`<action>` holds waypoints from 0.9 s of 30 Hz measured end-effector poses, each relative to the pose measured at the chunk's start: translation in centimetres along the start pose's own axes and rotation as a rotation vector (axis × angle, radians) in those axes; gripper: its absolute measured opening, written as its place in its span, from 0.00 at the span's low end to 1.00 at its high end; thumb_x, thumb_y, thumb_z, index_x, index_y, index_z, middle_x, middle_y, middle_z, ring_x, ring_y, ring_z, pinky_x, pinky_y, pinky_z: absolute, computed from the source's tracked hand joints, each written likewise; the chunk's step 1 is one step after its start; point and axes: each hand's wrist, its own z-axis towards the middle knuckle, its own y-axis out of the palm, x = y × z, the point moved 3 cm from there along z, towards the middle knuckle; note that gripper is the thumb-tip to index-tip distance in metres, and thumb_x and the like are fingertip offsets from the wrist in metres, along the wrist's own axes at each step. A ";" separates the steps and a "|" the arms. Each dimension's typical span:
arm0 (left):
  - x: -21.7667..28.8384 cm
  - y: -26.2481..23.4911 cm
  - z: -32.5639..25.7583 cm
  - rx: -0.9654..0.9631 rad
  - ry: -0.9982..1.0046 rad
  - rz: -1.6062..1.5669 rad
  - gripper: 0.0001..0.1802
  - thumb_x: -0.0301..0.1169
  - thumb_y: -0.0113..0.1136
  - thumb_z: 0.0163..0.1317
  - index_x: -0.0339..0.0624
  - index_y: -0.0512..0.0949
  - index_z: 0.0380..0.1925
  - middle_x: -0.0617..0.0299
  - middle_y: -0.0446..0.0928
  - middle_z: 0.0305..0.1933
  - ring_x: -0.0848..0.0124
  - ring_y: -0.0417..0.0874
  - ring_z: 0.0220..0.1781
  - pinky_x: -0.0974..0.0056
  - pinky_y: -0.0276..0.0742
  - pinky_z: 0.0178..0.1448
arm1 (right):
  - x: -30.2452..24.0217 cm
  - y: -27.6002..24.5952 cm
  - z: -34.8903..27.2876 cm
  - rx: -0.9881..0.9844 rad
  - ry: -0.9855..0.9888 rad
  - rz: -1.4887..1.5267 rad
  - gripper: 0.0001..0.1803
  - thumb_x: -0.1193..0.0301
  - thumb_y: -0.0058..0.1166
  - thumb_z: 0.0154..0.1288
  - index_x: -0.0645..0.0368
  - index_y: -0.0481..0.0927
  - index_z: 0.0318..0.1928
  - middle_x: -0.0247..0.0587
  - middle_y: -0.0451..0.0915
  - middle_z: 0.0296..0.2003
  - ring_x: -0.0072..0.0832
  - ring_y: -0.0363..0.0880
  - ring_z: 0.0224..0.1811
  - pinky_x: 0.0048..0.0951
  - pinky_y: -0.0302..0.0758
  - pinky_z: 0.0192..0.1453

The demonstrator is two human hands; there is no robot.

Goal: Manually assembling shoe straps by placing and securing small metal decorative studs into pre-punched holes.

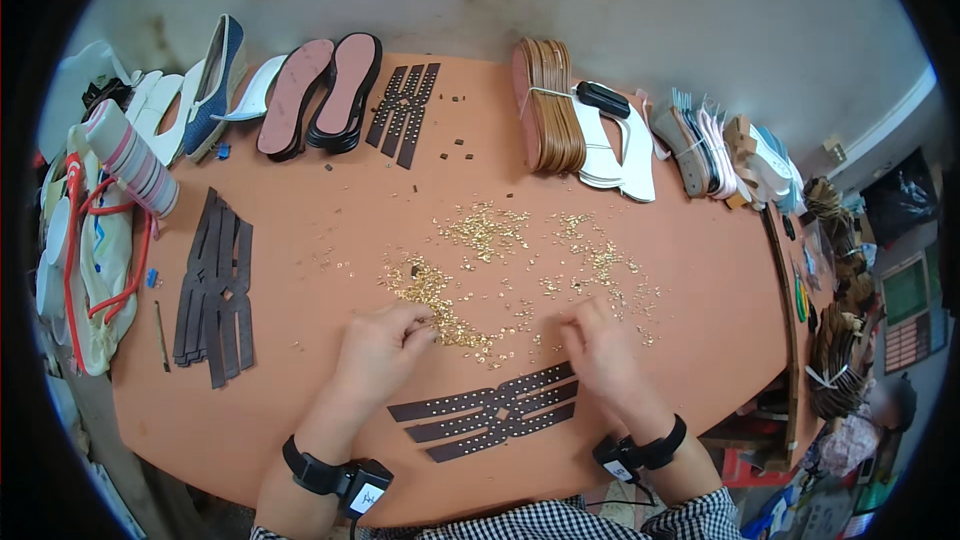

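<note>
Small gold studs [440, 312] lie scattered in loose heaps over the middle of the table. At the left edge of the heap is my left hand [385, 342], its thumb and fingers pinched together; anything between them is too small to make out. My right hand [600, 345] hovers by the studs on the right, also pinched, and its fingertips hide what it may hold. Between my forearms lies a dark brown cut-out strap piece [503, 413] dotted with light studs, its right end close below my right hand.
The orange-brown table [300, 210] bears stacked plain dark strap pieces [215, 285], a second studded strap piece [403, 112], pink-topped soles [345, 90], a blue wedge shoe [217, 90] and a tied bundle of brown soles [550, 105]. White cut pieces [610, 150] and a bag [105, 250] line its edges.
</note>
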 end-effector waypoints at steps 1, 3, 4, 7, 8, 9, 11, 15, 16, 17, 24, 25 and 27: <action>0.1 -0.2 -0.1 0.004 -0.003 0.007 0.08 0.27 0.61 0.54 0.40 0.79 0.35 0.59 0.78 0.26 0.70 0.79 0.23 0.68 0.74 0.29 | -0.7 0.4 0.0 -0.001 -0.004 0.007 0.06 0.77 0.53 0.57 0.61 0.75 0.36 0.47 0.73 0.33 0.43 0.75 0.31 0.36 0.73 0.35; 0.7 -0.6 -0.3 0.031 0.095 0.284 0.06 0.29 0.61 0.52 0.42 0.79 0.31 0.56 0.78 0.28 0.62 0.81 0.28 0.62 0.75 0.32 | -1.6 1.7 0.1 -0.199 0.098 0.158 0.07 0.73 0.53 0.58 0.59 0.73 0.37 0.44 0.74 0.36 0.45 0.76 0.37 0.41 0.74 0.39; 0.9 -0.9 -0.5 0.034 0.097 0.290 0.06 0.29 0.61 0.52 0.42 0.79 0.31 0.56 0.78 0.28 0.62 0.81 0.28 0.62 0.75 0.32 | -1.8 1.9 0.3 -0.206 0.108 0.126 0.06 0.72 0.53 0.59 0.59 0.74 0.37 0.44 0.74 0.36 0.44 0.76 0.37 0.41 0.73 0.39; 1.2 -1.7 -1.9 -0.030 0.012 0.332 0.06 0.31 0.62 0.51 0.43 0.78 0.29 0.57 0.77 0.27 0.60 0.81 0.29 0.60 0.76 0.33 | -1.9 2.0 0.6 -0.182 0.058 0.021 0.06 0.71 0.53 0.59 0.59 0.74 0.35 0.45 0.74 0.35 0.44 0.76 0.37 0.41 0.74 0.40; 1.2 -1.9 -2.4 -0.122 -0.076 0.250 0.07 0.32 0.63 0.50 0.43 0.78 0.28 0.57 0.77 0.28 0.60 0.80 0.29 0.59 0.76 0.33 | -1.9 2.0 0.7 -0.178 0.058 0.024 0.06 0.71 0.53 0.59 0.59 0.74 0.35 0.45 0.74 0.35 0.44 0.76 0.37 0.41 0.74 0.40; 1.2 -2.1 -3.1 -0.212 -0.167 0.169 0.08 0.33 0.64 0.49 0.43 0.78 0.28 0.57 0.77 0.28 0.60 0.80 0.28 0.59 0.76 0.34 | -2.0 2.1 0.9 -0.191 0.044 0.004 0.06 0.72 0.52 0.58 0.61 0.74 0.34 0.46 0.74 0.34 0.44 0.76 0.37 0.42 0.74 0.40; 2.1 -2.6 -4.1 -0.262 -0.132 0.263 0.10 0.34 0.65 0.48 0.43 0.78 0.29 0.57 0.76 0.30 0.59 0.80 0.31 0.59 0.76 0.36 | -2.1 2.2 1.1 -0.201 0.030 -0.012 0.06 0.73 0.52 0.57 0.62 0.74 0.33 0.47 0.75 0.33 0.45 0.76 0.37 0.42 0.74 0.40; 2.9 -2.4 -5.6 -0.319 0.103 0.526 0.14 0.36 0.66 0.46 0.42 0.77 0.31 0.56 0.74 0.34 0.57 0.78 0.39 0.58 0.75 0.43 | -2.0 2.9 1.5 -0.202 0.011 -0.083 0.06 0.73 0.51 0.54 0.64 0.74 0.28 0.51 0.76 0.30 0.47 0.77 0.33 0.44 0.74 0.38; 2.9 -2.2 -5.6 -0.319 0.101 0.527 0.14 0.36 0.66 0.46 0.42 0.77 0.31 0.56 0.74 0.34 0.57 0.78 0.39 0.58 0.75 0.43 | -2.0 3.1 1.6 -0.209 0.028 -0.118 0.06 0.73 0.50 0.53 0.65 0.74 0.28 0.53 0.76 0.30 0.48 0.77 0.32 0.44 0.75 0.37; 2.9 -1.9 -5.6 -0.325 0.099 0.529 0.14 0.35 0.66 0.46 0.41 0.77 0.31 0.56 0.74 0.35 0.57 0.77 0.41 0.57 0.75 0.44 | -2.1 3.0 1.8 -0.210 0.027 -0.118 0.06 0.73 0.50 0.53 0.65 0.74 0.28 0.53 0.76 0.30 0.48 0.77 0.32 0.44 0.75 0.37; 2.5 -1.2 -5.2 -0.342 0.107 0.527 0.12 0.34 0.67 0.43 0.42 0.76 0.26 0.58 0.75 0.31 0.58 0.78 0.38 0.56 0.74 0.39 | -1.3 1.5 1.5 -0.182 0.041 0.022 0.05 0.74 0.51 0.52 0.63 0.75 0.26 0.49 0.78 0.27 0.45 0.78 0.28 0.40 0.75 0.34; 2.4 -1.3 -5.2 -0.339 0.110 0.524 0.12 0.34 0.67 0.43 0.42 0.76 0.26 0.58 0.75 0.31 0.58 0.78 0.38 0.56 0.74 0.39 | -1.0 1.3 1.2 -0.163 0.064 0.062 0.04 0.74 0.53 0.52 0.62 0.76 0.26 0.47 0.78 0.26 0.43 0.78 0.27 0.37 0.75 0.31; 2.3 -1.3 -5.0 -0.355 0.111 0.485 0.12 0.34 0.67 0.43 0.43 0.77 0.25 0.58 0.76 0.30 0.58 0.78 0.36 0.57 0.74 0.38 | -0.2 0.7 0.3 -0.170 0.104 0.074 0.03 0.75 0.53 0.52 0.62 0.76 0.27 0.46 0.78 0.26 0.42 0.78 0.27 0.37 0.75 0.30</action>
